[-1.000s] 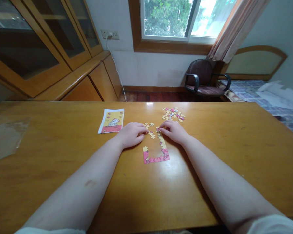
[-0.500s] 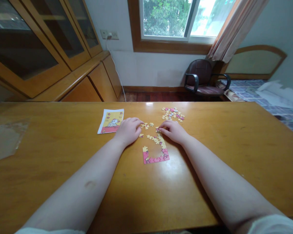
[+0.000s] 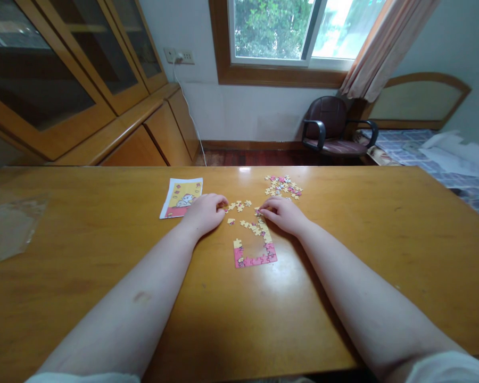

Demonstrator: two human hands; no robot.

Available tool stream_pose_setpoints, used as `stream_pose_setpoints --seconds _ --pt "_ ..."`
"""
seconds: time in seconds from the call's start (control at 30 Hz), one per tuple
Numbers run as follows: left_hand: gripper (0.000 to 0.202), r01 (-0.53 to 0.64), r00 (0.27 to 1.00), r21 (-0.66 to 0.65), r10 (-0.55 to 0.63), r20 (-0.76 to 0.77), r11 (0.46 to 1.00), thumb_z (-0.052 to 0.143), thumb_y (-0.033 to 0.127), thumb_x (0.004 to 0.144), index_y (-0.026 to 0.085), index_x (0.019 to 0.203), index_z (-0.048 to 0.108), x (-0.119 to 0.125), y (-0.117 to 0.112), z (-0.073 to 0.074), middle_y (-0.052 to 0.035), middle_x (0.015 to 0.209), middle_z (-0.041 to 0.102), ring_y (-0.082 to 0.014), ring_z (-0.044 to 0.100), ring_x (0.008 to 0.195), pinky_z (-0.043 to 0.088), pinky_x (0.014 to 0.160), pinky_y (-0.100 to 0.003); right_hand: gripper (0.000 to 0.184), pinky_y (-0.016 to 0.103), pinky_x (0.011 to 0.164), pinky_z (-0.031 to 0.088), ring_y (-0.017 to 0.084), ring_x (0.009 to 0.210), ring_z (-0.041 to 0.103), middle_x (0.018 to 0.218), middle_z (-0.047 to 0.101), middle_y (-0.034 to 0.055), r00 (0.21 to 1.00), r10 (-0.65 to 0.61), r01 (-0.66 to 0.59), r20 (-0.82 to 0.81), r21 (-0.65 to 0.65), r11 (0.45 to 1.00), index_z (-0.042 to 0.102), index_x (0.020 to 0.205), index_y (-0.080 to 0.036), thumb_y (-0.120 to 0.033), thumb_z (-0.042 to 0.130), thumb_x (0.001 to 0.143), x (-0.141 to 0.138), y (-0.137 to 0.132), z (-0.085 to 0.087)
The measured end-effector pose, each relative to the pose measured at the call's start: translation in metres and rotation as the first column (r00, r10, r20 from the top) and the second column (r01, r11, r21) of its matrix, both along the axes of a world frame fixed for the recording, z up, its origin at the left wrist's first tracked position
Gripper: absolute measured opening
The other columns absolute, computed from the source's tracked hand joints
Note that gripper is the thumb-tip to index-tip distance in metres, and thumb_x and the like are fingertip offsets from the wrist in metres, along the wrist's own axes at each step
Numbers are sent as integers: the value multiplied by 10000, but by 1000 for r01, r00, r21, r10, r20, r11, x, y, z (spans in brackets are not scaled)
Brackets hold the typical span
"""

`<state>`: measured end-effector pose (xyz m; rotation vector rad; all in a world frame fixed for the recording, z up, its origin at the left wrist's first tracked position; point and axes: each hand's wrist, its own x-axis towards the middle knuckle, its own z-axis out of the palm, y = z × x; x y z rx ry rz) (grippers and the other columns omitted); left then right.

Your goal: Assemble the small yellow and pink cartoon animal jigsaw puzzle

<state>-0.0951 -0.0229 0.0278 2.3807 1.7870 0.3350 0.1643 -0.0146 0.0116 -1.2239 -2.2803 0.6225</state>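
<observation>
A partly joined jigsaw puzzle (image 3: pixel 255 261) lies on the wooden table, with a pink bottom edge and a yellow right side running upward. My right hand (image 3: pixel 284 214) rests beside the top of that side, fingertips closed on a small puzzle piece (image 3: pixel 257 211). To the left, my left hand (image 3: pixel 205 214) has its thumb and fingers pinched together; a bit of a puzzle piece (image 3: pixel 225 210) shows at the tips. Loose yellow pieces (image 3: pixel 239 205) lie between the hands. One single piece (image 3: pixel 231 221) sits below them. My left hand partly covers the picture card (image 3: pixel 176 211).
A pile of loose pieces (image 3: pixel 281 187) lies beyond my right hand. A clear plastic bag (image 3: pixel 11 229) is at the table's left. Past the table (image 3: pixel 207 319) stand a wooden cabinet (image 3: pixel 151 135), an office chair (image 3: pixel 331 127) and a bed (image 3: pixel 415 154).
My left hand has drawn left, away from the loose yellow pieces, and its fingers have curled in with a piece at the tips. My right hand stays almost still.
</observation>
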Motion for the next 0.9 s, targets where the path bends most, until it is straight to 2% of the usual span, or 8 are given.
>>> stream_pose_setpoints --seconds 0.1,0.2,0.43,0.67,0.77,0.9 --pt "257 65 995 30 -63 -72 997 488 285 779 219 944 674 0 -4 3 -59 938 693 -245 608 881 471 799 -376 160 307 814 456 167 833 602 894 667 54 1000 1 -1 3 -1 1000 712 852 -195 -275 578 887 0 0 -1" --pt "241 72 989 65 -63 -133 995 478 308 816 218 914 679 2 -7 5 -70 910 691 -240 612 854 465 801 -379 156 307 816 454 166 838 600 893 666 52 1000 5 -5 5 -7 1000 712 858 -195 -274 580 886 1 1 -1" --pt "302 -71 968 55 82 -236 996 427 336 882 196 928 690 3 -5 1 -105 951 693 -259 629 865 476 756 -375 174 309 813 451 170 837 597 886 665 55 1000 7 -7 8 0 1000 710 854 -190 -294 575 889 1 2 -4" --pt "249 -171 971 -49 160 -175 984 499 318 835 207 878 718 -5 -16 4 -121 942 698 -312 635 899 494 742 -418 168 297 793 445 159 809 587 885 659 46 1000 -3 3 4 2 1000 714 848 -195 -292 581 880 1 3 -4" --pt "282 -204 964 -6 200 -173 979 503 392 837 201 840 711 -3 -19 6 -121 905 699 -293 638 848 501 697 -388 169 297 781 442 160 799 578 875 655 46 1000 -17 17 12 1 1000 716 849 -198 -303 587 877 1 2 -3" --pt "310 -203 973 31 205 -109 979 496 422 846 197 893 705 -2 -18 2 -121 956 694 -278 632 885 503 733 -379 172 298 778 441 160 794 573 872 651 51 1000 -23 23 8 -3 1000 715 860 -193 -307 588 876 1 3 -4"
